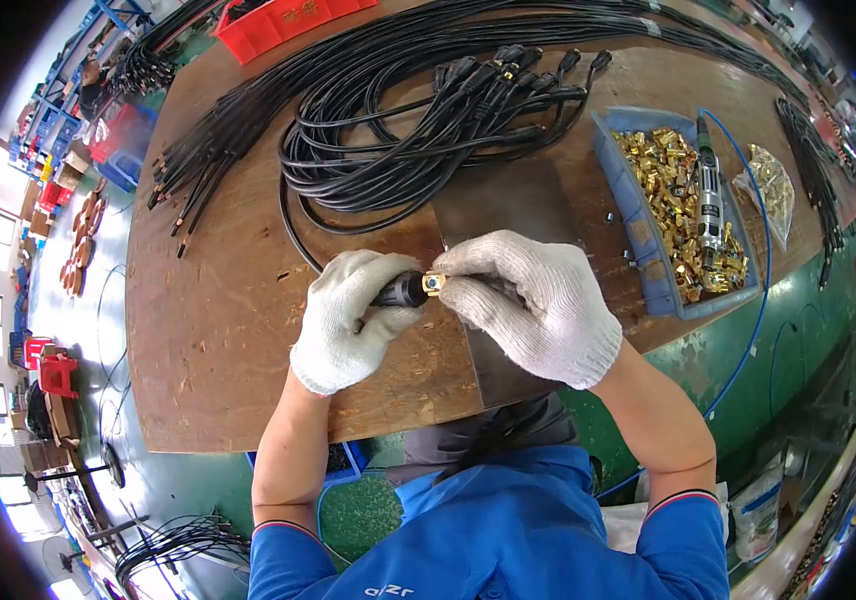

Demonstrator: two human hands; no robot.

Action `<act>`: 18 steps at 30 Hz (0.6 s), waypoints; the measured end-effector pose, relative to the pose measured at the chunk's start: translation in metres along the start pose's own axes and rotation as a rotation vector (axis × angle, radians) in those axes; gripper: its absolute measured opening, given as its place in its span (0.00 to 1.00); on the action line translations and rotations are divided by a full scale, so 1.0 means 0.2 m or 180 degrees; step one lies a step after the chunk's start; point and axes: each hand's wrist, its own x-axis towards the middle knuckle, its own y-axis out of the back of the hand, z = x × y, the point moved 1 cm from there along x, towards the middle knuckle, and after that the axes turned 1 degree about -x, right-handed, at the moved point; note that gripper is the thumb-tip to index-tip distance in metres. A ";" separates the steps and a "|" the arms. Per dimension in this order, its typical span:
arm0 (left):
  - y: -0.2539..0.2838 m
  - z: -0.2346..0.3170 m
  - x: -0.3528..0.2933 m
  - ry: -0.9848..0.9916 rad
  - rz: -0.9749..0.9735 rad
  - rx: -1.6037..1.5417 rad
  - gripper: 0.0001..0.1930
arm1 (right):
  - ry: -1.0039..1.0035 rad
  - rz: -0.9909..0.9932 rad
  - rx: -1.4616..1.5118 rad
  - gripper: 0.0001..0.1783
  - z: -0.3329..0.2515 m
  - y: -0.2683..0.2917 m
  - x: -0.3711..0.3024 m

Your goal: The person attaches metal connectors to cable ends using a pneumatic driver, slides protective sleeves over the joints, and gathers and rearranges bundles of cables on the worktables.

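So, black connector point(404, 291) in left grip point(345, 322)

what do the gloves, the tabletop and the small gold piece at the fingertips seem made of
Gloves: knitted fabric, likely cotton or a blend; matte off-white, fine ribbing at the cuff.
Tabletop: probably plywood or wood-faced board; brown, worn, with pale scuffs.
Gold piece: likely metal, perhaps brass or gold plating; bright yellow shine.

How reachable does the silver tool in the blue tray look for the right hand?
Probably yes: the silver tool lies uncovered on gold pieces beyond the blue tray wall, though the right hand is busy at a gold connector.
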 end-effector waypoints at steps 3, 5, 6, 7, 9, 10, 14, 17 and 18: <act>0.01 0.00 -0.01 0.0003 0.0054 -0.0021 0.25 | 0.0123 -0.0012 -0.0092 0.07 0.01 -0.02 0.01; 0.02 0.01 -0.01 -0.0004 0.0048 -0.0034 0.24 | 0.0255 -0.0006 -0.0051 0.07 0.01 -0.03 0.01; 0.02 0.01 -0.01 -0.0018 0.0033 -0.0043 0.24 | 0.0256 -0.0023 -0.0056 0.07 0.01 -0.03 0.01; 0.03 0.02 0.00 -0.0010 0.0050 -0.0048 0.24 | 0.0133 -0.0060 -0.0074 0.07 0.01 -0.04 0.00; 0.02 0.03 0.00 -0.0023 0.0003 0.0007 0.23 | 0.0008 -0.0120 -0.0102 0.07 0.02 -0.04 0.00; 0.02 0.03 0.00 -0.0012 0.0022 -0.0001 0.23 | -0.0044 -0.0094 -0.0146 0.07 0.02 -0.05 -0.01; 0.02 0.03 0.00 0.0006 -0.0087 -0.0095 0.23 | 0.0626 -0.0014 -0.0849 0.09 0.04 -0.05 -0.01; 0.02 0.05 0.00 -0.0075 -0.0143 -0.0017 0.22 | 0.0929 -0.0120 -0.1057 0.09 0.03 -0.03 -0.01; 0.02 0.06 0.00 -0.0192 -0.0137 0.0272 0.21 | 0.0922 -0.0123 -0.1063 0.09 0.03 -0.03 -0.01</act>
